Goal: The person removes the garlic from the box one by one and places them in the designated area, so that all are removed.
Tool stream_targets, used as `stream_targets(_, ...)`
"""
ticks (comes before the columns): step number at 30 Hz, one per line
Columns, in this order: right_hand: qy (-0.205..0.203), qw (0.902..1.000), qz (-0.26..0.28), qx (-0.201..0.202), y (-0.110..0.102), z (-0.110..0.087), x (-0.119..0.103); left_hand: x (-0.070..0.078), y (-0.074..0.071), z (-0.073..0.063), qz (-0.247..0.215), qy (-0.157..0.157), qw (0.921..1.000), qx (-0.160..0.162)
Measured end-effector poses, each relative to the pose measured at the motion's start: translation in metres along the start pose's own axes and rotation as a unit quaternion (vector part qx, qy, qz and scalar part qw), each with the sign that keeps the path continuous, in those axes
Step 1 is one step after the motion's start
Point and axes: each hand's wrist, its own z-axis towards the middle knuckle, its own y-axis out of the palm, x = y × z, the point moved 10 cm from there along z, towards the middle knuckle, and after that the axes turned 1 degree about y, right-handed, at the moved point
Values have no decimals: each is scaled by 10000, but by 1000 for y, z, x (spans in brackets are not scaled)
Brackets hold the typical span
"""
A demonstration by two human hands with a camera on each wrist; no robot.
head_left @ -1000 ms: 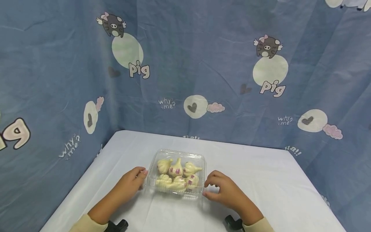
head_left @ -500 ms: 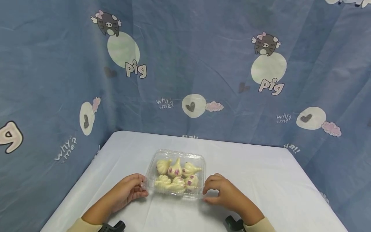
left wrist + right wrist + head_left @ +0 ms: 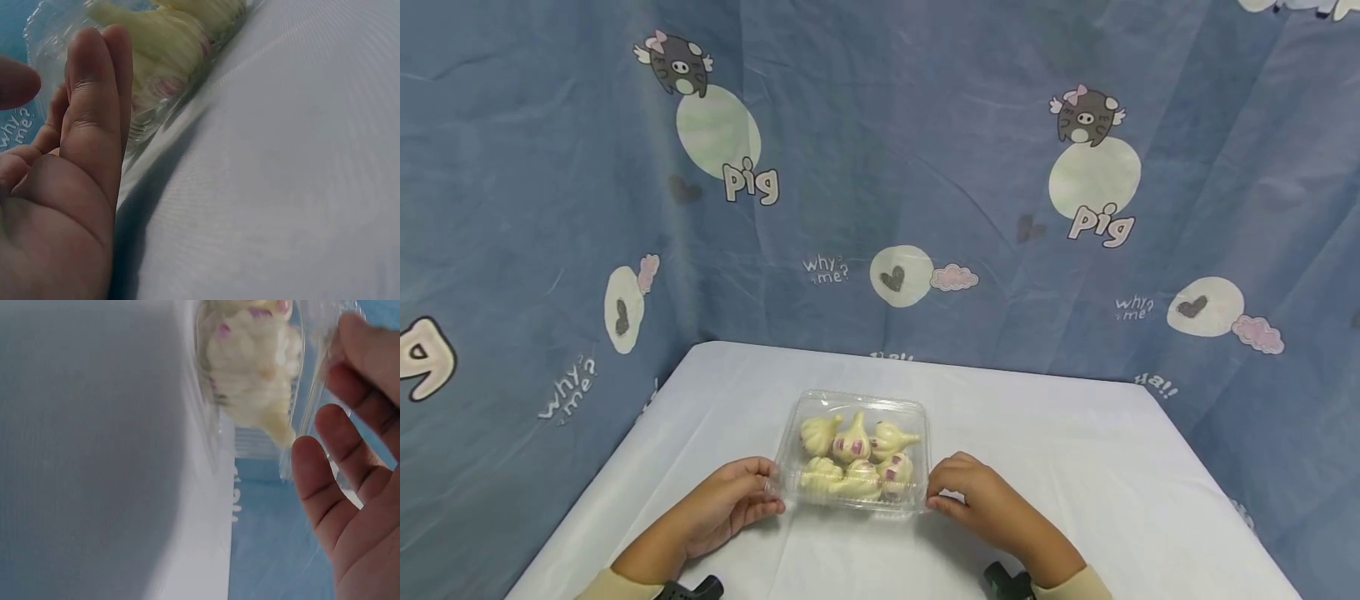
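A clear plastic clamshell box point(image 3: 857, 507) rests on the white-covered table, lid down. Inside it lie several pale garlic bulbs point(image 3: 852, 442) with purple patches, in two rows. My left hand point(image 3: 730, 504) is at the box's near left corner; in the left wrist view its fingers point(image 3: 94, 106) extend fairly straight beside the plastic wall, with the thumb apart from them. At the near right corner, my right hand point(image 3: 973, 496) pinches the box's rim between thumb and forefinger, as the right wrist view shows. Its other fingers point(image 3: 319, 481) are loosely bent.
White cloth point(image 3: 1045, 433) covers the table around the box. A blue curtain point(image 3: 985, 183) printed with pigs and clouds hangs along the back and sides. Dark wrist-worn devices point(image 3: 1007, 581) show below both hands, by the beige sleeves.
My left hand has shifted toward the near left corner and turned so its fingers show. The right thumb and forefinger have closed together on the rim. The box has barely moved.
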Motion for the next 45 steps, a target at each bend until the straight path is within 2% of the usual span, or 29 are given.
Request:
stream_targets(4,148,9998,-97,-36,1,3,-1,2,1,0,77,21,10000,-5)
stream_targets(10,786,9969,85,-32,0,4,3,3,0,-2,160,-18,9998,109)
stream_targets(17,1149,9926,385,-74,-1,3,7,5,2,-1,-14,95,9999,-115)
stream_targets(24,1158,9923,439,-19,-3,2,7,5,3,-2,-130,108,9996,-218)
stream_targets(31,1049,9938,368,32,-4,5,4,6,9,-4,-230,110,9975,-661)
stream_targets(35,1096,9933,366,-10,-2,6,4,6,10,-2,-152,72,9981,-601)
stream_targets(42,1112,9929,415,-41,1,6,4,4,10,-5,-318,-2,9980,-541)
stream_targets(45,1081,9932,430,-49,1,7,3,6,9,-4,-292,85,9981,-538)
